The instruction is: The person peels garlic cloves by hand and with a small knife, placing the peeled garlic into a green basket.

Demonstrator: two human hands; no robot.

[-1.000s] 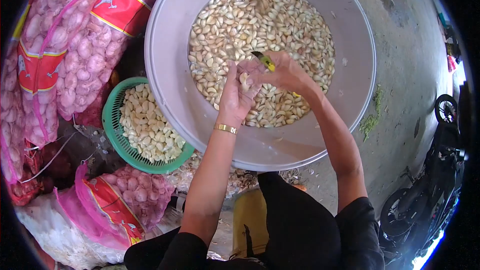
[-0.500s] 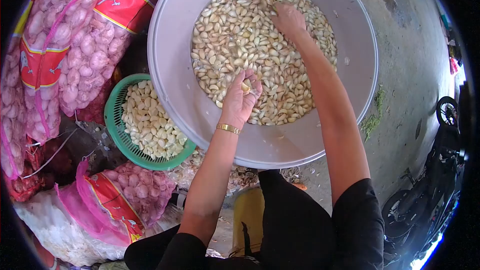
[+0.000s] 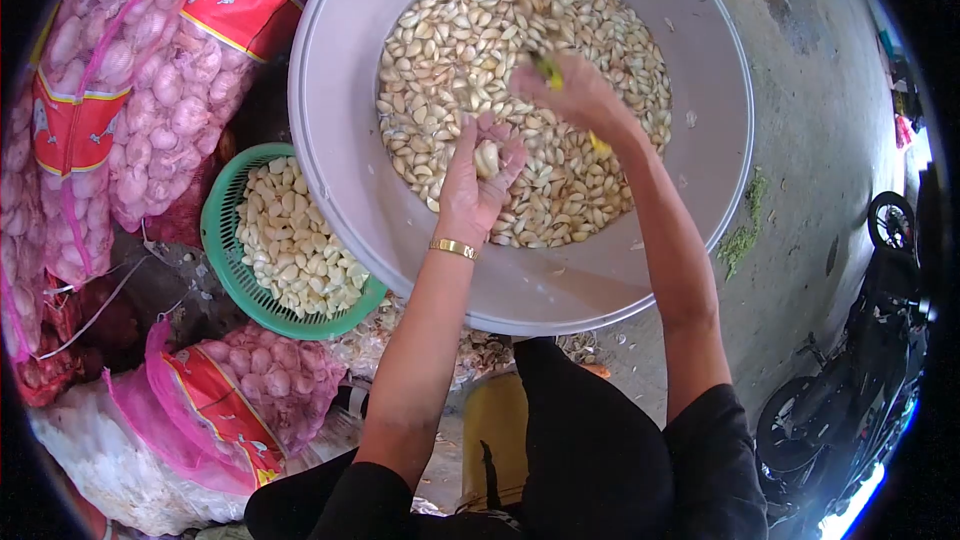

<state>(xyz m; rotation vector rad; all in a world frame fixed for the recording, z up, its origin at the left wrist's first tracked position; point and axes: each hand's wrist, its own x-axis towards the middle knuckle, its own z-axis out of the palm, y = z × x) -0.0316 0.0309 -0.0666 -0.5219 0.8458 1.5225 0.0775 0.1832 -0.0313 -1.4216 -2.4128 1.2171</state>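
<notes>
My left hand [image 3: 478, 180] is turned palm up over the large grey tub [image 3: 335, 130], fingers curled around a pale garlic clove [image 3: 487, 159]. A gold bracelet [image 3: 455, 248] circles that wrist. Just to the right, my right hand [image 3: 580, 98] grips a small knife with a yellow handle [image 3: 550, 71]; motion blurs it and the blade is hard to make out. Below both hands, many unpeeled garlic cloves [image 3: 440, 50] fill the tub's bottom, seemingly in water. Against the tub's left side stands a green basket [image 3: 222, 250] holding peeled cloves [image 3: 290, 240].
Mesh sacks of garlic bulbs [image 3: 170, 100] are stacked at the left, with a smaller open pink sack [image 3: 265, 370] below the basket. Skins [image 3: 485, 350] litter the floor in front of the tub. A motorbike [image 3: 850, 370] stands at the right.
My right hand has lifted out of the cloves and come left and nearer my left hand, with the yellow-handled knife now showing. The left hand still holds a clove, its fingers slightly shifted.
</notes>
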